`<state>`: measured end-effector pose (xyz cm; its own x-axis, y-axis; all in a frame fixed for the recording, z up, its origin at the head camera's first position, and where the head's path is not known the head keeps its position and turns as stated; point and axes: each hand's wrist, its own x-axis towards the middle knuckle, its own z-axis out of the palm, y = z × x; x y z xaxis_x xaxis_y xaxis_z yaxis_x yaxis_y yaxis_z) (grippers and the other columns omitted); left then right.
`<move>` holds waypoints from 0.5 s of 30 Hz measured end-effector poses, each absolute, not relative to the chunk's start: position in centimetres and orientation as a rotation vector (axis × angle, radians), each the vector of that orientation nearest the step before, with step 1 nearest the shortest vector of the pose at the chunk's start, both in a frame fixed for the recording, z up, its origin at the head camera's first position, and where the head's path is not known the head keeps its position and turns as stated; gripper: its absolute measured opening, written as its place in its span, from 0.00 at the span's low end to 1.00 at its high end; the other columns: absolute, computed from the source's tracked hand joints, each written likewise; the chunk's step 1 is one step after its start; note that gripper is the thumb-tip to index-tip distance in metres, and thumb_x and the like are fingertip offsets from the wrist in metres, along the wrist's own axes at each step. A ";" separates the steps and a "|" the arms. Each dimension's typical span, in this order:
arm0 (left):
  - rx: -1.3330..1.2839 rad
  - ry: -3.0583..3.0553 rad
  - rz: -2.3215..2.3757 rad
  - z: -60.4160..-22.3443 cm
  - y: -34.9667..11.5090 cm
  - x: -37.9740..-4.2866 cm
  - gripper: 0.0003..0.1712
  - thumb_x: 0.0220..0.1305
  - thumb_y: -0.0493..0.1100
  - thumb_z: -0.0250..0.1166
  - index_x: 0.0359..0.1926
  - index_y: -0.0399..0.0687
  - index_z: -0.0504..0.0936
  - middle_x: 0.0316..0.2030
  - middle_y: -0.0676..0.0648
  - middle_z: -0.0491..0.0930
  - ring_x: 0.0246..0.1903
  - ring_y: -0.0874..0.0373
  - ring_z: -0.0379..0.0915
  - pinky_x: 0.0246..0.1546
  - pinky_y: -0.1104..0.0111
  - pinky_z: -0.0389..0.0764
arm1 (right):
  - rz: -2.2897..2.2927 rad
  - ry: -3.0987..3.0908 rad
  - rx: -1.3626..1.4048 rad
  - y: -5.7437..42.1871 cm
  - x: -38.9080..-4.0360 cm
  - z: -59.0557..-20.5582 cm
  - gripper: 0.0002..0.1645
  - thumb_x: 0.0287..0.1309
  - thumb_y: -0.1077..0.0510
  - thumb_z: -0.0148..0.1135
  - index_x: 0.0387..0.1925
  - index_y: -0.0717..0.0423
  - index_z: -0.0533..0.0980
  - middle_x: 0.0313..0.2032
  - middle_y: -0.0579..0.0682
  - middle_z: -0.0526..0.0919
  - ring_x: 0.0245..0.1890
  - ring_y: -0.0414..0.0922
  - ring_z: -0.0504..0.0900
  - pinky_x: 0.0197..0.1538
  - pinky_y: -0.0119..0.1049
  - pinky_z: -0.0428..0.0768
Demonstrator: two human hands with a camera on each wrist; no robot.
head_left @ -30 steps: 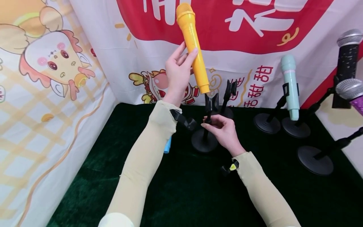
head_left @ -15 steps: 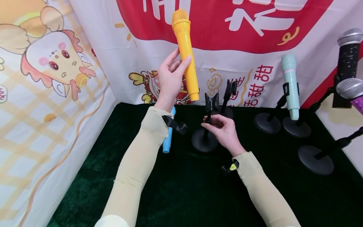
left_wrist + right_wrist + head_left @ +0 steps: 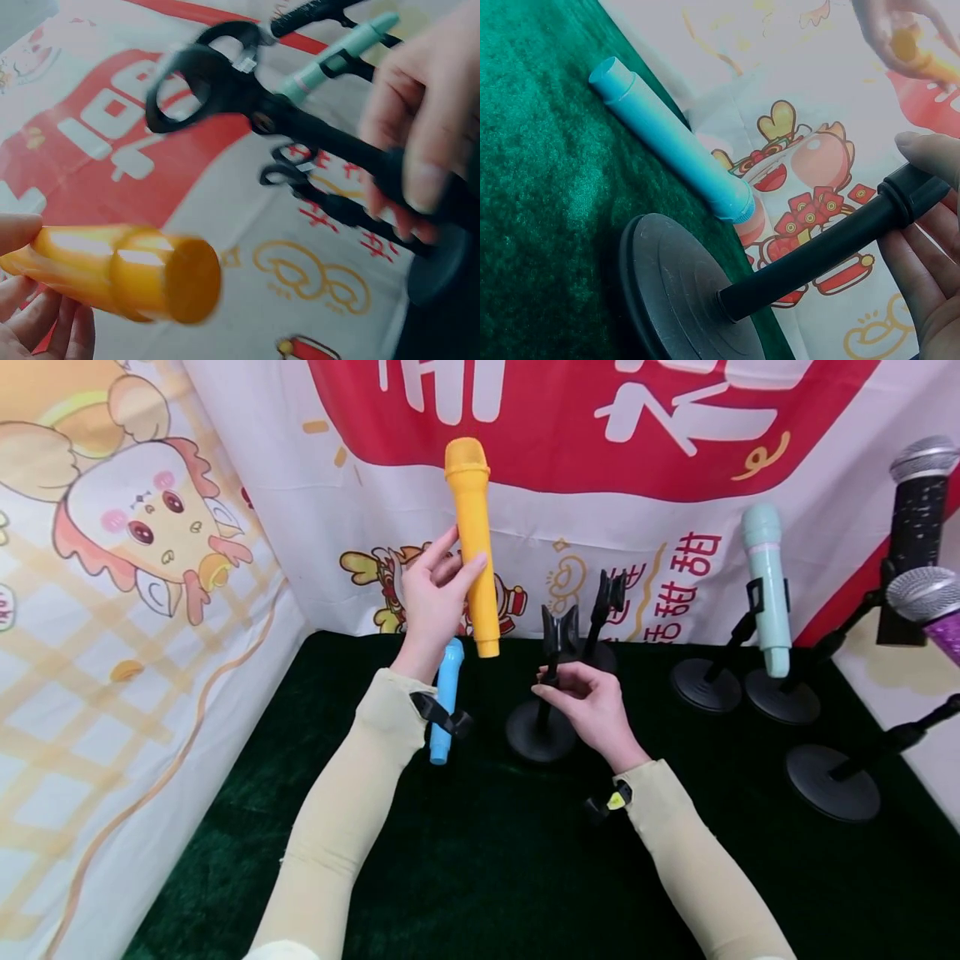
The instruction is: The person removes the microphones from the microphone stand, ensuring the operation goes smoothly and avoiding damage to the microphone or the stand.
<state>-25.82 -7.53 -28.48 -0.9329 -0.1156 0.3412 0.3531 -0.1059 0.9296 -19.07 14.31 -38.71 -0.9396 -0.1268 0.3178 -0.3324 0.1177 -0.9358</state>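
In the head view my left hand (image 3: 437, 602) holds a yellow microphone (image 3: 474, 552) by its body, nearly upright with its head up, off the table. My right hand (image 3: 592, 706) pinches the pole of a black microphone stand (image 3: 540, 732) just below its clip. The stand's forked clip (image 3: 560, 631) has nothing in it and lies to the right of the microphone's lower end. A blue microphone (image 3: 447, 689) lies on the table behind my left wrist, partly covered by the wrist strap. In the left wrist view the yellow microphone's end (image 3: 193, 281) points toward the clip ring (image 3: 199, 82).
A second black stand (image 3: 602, 610) stands just behind the held one. To the right, a mint microphone (image 3: 767, 589) sits in a stand, with a black speckled microphone (image 3: 917, 535) and a purple one (image 3: 930, 597) beyond. Printed cloth hangs behind the dark green table (image 3: 525, 877).
My left hand has moved left and down with the yellow microphone, away from the stand's clip, and the microphone is more upright. More of the blue microphone shows. My right hand stays on the pole.
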 end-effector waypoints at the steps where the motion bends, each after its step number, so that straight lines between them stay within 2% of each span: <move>1: -0.253 -1.878 -2.097 -28.9 -7.7 -25.8 0.33 0.65 0.46 0.73 0.70 0.53 0.75 0.50 0.48 0.86 0.48 0.53 0.82 0.38 0.67 0.83 | 1.927 -2.228 0.456 14.3 -19.1 -38.7 0.15 0.60 0.66 0.73 0.47 0.67 0.83 0.45 0.58 0.87 0.44 0.49 0.87 0.49 0.36 0.84; 4: -0.229 -1.931 -2.086 -30.5 -8.3 -25.9 0.34 0.65 0.46 0.73 0.70 0.54 0.75 0.50 0.48 0.86 0.47 0.53 0.83 0.32 0.69 0.83 | 1.924 -2.238 0.440 14.3 -19.1 -38.7 0.15 0.60 0.66 0.73 0.48 0.68 0.83 0.45 0.58 0.87 0.44 0.48 0.87 0.49 0.35 0.84; 6: -0.205 -1.967 -2.075 -31.5 -8.8 -25.9 0.34 0.65 0.48 0.73 0.70 0.55 0.75 0.51 0.48 0.85 0.47 0.53 0.83 0.32 0.68 0.84 | 1.927 -2.244 0.438 14.3 -19.1 -38.8 0.15 0.60 0.65 0.73 0.48 0.68 0.83 0.46 0.58 0.87 0.45 0.48 0.87 0.50 0.35 0.84; 11: -0.177 -2.007 -2.059 -33.8 -10.0 -26.1 0.33 0.65 0.48 0.73 0.70 0.53 0.76 0.51 0.45 0.85 0.50 0.53 0.82 0.51 0.63 0.82 | 1.937 -2.239 0.441 14.3 -19.1 -38.8 0.16 0.60 0.65 0.73 0.48 0.68 0.83 0.46 0.58 0.87 0.45 0.49 0.87 0.50 0.36 0.83; 15: -0.140 -2.049 -2.024 -35.5 -11.0 -26.1 0.33 0.64 0.48 0.74 0.69 0.53 0.76 0.50 0.46 0.86 0.49 0.53 0.82 0.54 0.61 0.80 | 1.939 -2.230 0.446 14.3 -19.2 -38.8 0.15 0.60 0.65 0.73 0.48 0.66 0.83 0.45 0.57 0.87 0.45 0.49 0.87 0.50 0.36 0.83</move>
